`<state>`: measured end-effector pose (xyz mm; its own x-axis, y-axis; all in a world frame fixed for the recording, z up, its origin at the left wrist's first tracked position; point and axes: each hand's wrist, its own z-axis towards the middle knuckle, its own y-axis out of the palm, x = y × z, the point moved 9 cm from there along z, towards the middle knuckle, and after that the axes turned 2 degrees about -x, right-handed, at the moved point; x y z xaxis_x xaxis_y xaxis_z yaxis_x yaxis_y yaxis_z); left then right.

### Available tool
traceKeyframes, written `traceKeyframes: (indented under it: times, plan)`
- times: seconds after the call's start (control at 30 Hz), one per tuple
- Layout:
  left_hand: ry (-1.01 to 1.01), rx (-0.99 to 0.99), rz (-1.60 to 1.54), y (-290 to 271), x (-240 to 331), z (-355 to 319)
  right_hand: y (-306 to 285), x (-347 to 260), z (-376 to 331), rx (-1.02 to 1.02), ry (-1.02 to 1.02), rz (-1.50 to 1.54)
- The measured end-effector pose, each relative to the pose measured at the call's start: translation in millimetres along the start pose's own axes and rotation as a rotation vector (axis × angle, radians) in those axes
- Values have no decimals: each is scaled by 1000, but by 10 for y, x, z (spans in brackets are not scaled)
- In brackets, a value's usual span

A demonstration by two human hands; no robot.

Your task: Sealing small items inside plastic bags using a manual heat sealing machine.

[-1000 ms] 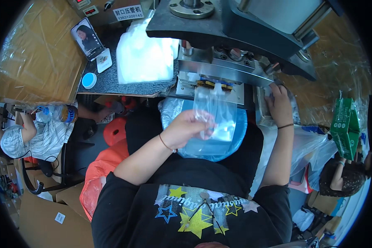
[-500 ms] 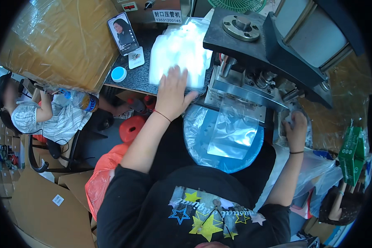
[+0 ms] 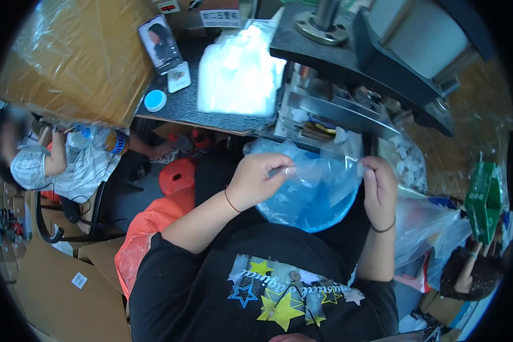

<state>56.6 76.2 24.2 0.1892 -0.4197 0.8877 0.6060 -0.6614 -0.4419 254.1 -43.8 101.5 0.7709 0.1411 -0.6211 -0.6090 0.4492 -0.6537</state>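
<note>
A clear plastic bag [image 3: 319, 172], partly blurred, is stretched between my two hands. My left hand [image 3: 259, 178] pinches its left edge between thumb and fingers. At the right edge, my right hand [image 3: 380, 183] grips it, also with a pinch. Below the bag, a round tub lined with blue plastic [image 3: 310, 212] sits at my lap. Just beyond my hands stands a metal press [image 3: 339, 111], its bar above a small bed. A stack of clear plastic bags [image 3: 236, 77] lies on the dark worktop, apart from my left hand.
White small pieces [image 3: 410, 165] fill a container right of the press. A phone [image 3: 161, 44] and a blue-lidded round tub [image 3: 155, 101] stand on the worktop. A large taped carton [image 3: 77, 62] is at left. One person sits at far left; another person's arm holds a green box [image 3: 483, 202] at right.
My left hand has come down from the bag stack, and my right hand has left the container of white pieces. Both now hold the bag, which has come away from the press bed.
</note>
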Motion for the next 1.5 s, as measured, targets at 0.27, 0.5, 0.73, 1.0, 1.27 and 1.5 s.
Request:
traceKeyframes:
  times: [0.27,0.5,0.73,1.0,1.27,1.5]
  plan:
    - [-289,-276,-897,794,-75,-170,74,-126,263,-96,-107,69]
    - [-278,-307,-876,1065,-146,-186,-126,59,94,-13,159,248]
    - [-427,-428,-1008,1161,-99,-234,54,16,98,-363,-78,-54]
    - [-526,-441,-1007,1176,-308,-229,-603,1028,-47,-112,324,-690]
    - [-463,-217,-1060,728,-509,348,-569,1624,-252,-49,272,-649]
    - [250,654,381,-687,-118,235,-635,1540,-327,1,342,-520]
